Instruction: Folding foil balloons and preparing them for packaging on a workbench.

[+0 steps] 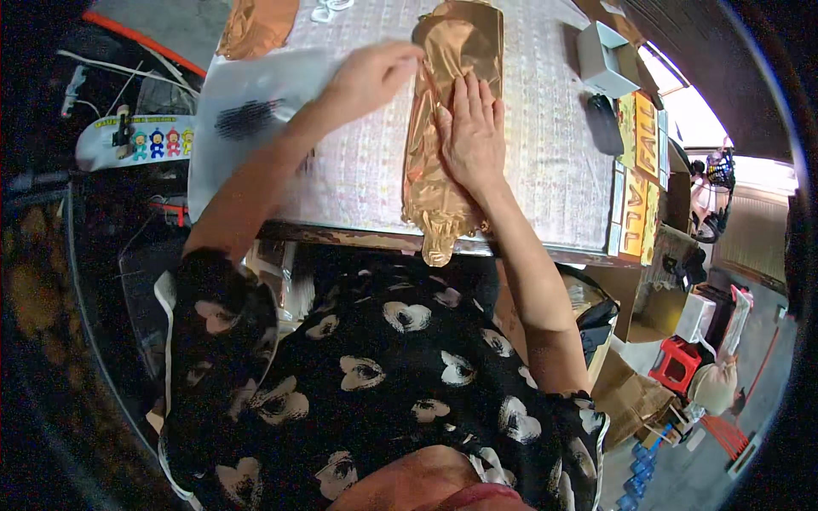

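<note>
The counter (545, 170), covered with a pale patterned cloth, carries everything; the places below are told from the long copper foil balloon (443, 136) lying deflated down its middle, the balloon's tail hanging over the near edge. Left of the balloon lies a translucent white plastic bag (247, 111) with a dark smudge of print. Beyond the bag, at the far edge, sits a second copper foil piece (256, 25). Right of the balloon stand a small grey box (607, 60), a dark flat object (605, 123) just nearer than it, and orange printed signs (639, 162) along the counter's right edge.

The right hand (471, 136) lies flat on the balloon's middle, fingers stretched out and pressing, gripping nothing. The left hand (375, 72) reaches to the balloon's upper left edge, fingers pinched on the foil there.

Judging by the creases, the foil is mostly flattened; its upper part looks partly folded, and the lower tail remains crumpled and unsmoothed.
</note>
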A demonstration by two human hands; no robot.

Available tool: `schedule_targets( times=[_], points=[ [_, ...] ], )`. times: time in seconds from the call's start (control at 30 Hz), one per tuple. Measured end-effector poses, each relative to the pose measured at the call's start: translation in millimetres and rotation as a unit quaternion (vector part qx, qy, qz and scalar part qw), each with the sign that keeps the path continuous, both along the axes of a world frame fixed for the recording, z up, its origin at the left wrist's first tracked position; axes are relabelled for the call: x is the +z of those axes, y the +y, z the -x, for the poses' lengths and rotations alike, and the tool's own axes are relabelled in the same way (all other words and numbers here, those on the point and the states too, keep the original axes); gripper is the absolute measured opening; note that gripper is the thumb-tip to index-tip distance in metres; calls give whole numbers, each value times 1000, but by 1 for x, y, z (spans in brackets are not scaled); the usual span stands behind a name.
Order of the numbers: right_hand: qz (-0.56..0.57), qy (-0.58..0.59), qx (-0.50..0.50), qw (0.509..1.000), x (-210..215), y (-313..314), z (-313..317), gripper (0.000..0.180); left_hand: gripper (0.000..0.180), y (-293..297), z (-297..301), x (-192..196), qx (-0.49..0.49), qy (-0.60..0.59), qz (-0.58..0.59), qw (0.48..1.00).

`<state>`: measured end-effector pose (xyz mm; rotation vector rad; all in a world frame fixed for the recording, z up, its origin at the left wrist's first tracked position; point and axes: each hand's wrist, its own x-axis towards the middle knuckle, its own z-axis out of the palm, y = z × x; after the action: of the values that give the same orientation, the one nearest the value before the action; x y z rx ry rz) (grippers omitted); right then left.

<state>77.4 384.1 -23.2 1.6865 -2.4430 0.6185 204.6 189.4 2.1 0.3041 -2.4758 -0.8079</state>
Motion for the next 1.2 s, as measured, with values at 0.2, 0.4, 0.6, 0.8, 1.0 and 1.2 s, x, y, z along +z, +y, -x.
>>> schedule_targets(
  times=[0.2,0.4,0.6,0.8,1.0,1.2],
  points=[
    [5,13,-4,1000,2,-2,-4,64,37,-48,56,4,166,-92,-92,977],
    [-1,16,-8,1000,3,0,-4,64,46,-61,78,9,203,-168,-158,952],
    [-2,15,-6,1000,3,-1,-4,64,35,-87,74,15,82,-175,-419,887],
    [23,-8,-9,1000,3,1,-2,64,21,-88,80,21,19,-159,-505,848],
    [58,-55,-2,997,5,0,-3,63,22,-98,86,18,-63,-138,-567,810],
    [70,-84,-5,994,6,0,-1,61,22,-95,91,19,-120,-110,-618,769]
  ],
)
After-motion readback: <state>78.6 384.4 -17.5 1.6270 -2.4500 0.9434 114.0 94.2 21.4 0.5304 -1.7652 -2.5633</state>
